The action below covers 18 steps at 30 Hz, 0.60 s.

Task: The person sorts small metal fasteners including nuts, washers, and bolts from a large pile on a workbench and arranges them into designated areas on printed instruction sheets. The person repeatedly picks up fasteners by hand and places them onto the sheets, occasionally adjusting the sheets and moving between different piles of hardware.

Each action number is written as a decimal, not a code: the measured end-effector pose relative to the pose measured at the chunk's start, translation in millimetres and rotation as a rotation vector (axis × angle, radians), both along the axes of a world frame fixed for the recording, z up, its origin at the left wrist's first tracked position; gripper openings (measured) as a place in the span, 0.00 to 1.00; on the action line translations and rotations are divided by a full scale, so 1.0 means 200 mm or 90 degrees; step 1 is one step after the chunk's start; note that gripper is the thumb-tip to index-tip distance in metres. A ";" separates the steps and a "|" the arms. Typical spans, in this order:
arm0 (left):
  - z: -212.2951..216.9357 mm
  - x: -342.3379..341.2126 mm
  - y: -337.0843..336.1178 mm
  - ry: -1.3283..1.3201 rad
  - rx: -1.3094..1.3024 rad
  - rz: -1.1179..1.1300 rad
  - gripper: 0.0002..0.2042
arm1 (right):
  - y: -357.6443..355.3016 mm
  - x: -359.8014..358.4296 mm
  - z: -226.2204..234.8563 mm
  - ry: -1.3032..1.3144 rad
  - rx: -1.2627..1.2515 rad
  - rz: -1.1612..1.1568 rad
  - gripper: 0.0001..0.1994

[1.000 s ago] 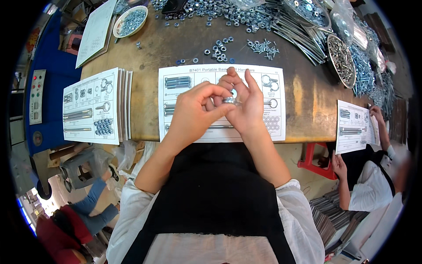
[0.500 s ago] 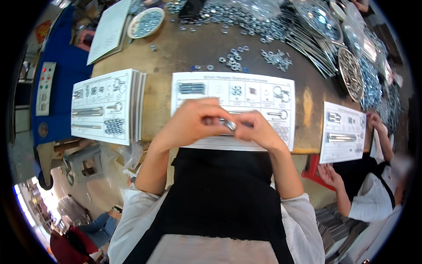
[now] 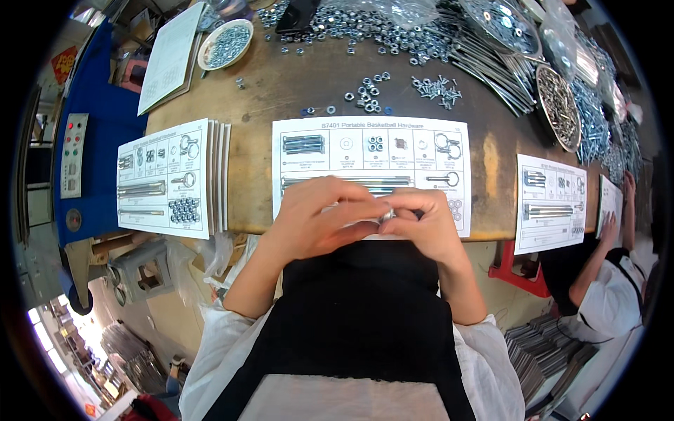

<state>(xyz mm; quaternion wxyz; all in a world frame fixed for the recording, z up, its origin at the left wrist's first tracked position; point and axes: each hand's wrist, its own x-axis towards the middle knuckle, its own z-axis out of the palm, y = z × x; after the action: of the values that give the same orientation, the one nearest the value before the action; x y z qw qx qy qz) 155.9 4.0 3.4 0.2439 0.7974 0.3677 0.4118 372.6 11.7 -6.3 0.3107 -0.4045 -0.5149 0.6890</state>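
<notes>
Over the lower part of a white hardware card [image 3: 281, 128], my two hands meet at chest height. A small shiny metal piece [image 3: 385, 215], partly covered by fingers and a little blurred, sits between my fingertips; its exact kind does not show. My right hand [image 3: 430, 223] pinches it between thumb and forefinger. From the other side, the bent fingers of my left hand [image 3: 319, 216] close on it. The card lies on the table at its front edge and shows bolts, nuts, washers and rings in boxes. My hands hide its lower middle.
Beyond the card lie loose nuts [image 3: 368, 92], small screws [image 3: 437, 91] and a pile of long bolts [image 3: 495, 74]. Bowls of washers [image 3: 228, 45] and screws [image 3: 558, 105] stand at either side. Stacked cards [image 3: 165, 175] are at left. A co-worker's hand [image 3: 608, 228] is at far right.
The metal piece and both hands have shifted slightly right and down, and the right hand now covers more of it. The co-worker's hands have moved away from the nearer right-hand card.
</notes>
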 end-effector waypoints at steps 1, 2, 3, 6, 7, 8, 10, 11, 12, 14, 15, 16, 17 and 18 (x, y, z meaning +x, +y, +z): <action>0.00 0.01 -0.01 -0.001 0.082 0.007 0.19 | -0.02 0.00 0.02 -0.012 0.050 -0.006 0.16; 0.00 0.01 -0.02 -0.003 0.165 0.015 0.19 | -0.03 0.00 0.04 -0.024 0.099 -0.012 0.17; 0.00 0.02 -0.02 -0.007 0.173 0.023 0.19 | -0.03 0.00 0.07 -0.034 0.147 -0.013 0.17; 0.01 0.03 -0.02 -0.030 0.184 0.031 0.19 | -0.05 0.00 0.12 -0.033 0.157 -0.005 0.17; 0.02 0.03 -0.02 -0.043 0.179 0.021 0.19 | -0.05 0.00 0.12 -0.029 0.160 -0.003 0.17; 0.02 0.03 -0.02 -0.057 0.173 0.011 0.19 | -0.05 0.00 0.10 -0.015 0.154 0.001 0.17; 0.02 0.02 -0.02 -0.053 0.145 0.014 0.20 | -0.05 0.00 0.06 0.013 0.140 0.008 0.16; 0.02 0.02 -0.02 -0.051 0.131 0.015 0.20 | -0.05 0.00 0.06 0.025 0.121 0.007 0.16; 0.01 0.02 -0.02 -0.069 0.100 0.008 0.20 | -0.06 0.00 0.05 0.037 0.103 0.005 0.16; -0.02 0.01 -0.03 -0.105 0.036 -0.006 0.20 | -0.06 -0.01 0.04 0.049 0.080 0.012 0.15; -0.02 0.01 -0.02 -0.119 0.006 -0.022 0.20 | -0.06 -0.01 0.04 0.047 0.078 0.021 0.15; -0.02 0.00 0.00 -0.133 -0.024 -0.039 0.20 | -0.06 -0.01 0.04 0.045 0.076 0.031 0.15; -0.02 0.00 0.01 -0.147 -0.055 -0.055 0.19 | -0.06 -0.02 0.03 0.039 0.062 0.023 0.15; -0.02 -0.01 0.01 -0.162 -0.092 -0.060 0.19 | -0.06 -0.03 0.01 0.033 0.048 0.016 0.14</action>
<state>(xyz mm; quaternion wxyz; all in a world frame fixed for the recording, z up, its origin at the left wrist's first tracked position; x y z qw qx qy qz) 154.4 6.8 -1.0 0.3646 0.7355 0.3247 0.4698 367.4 -0.2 -4.3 0.3306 -0.3677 -0.5374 0.6831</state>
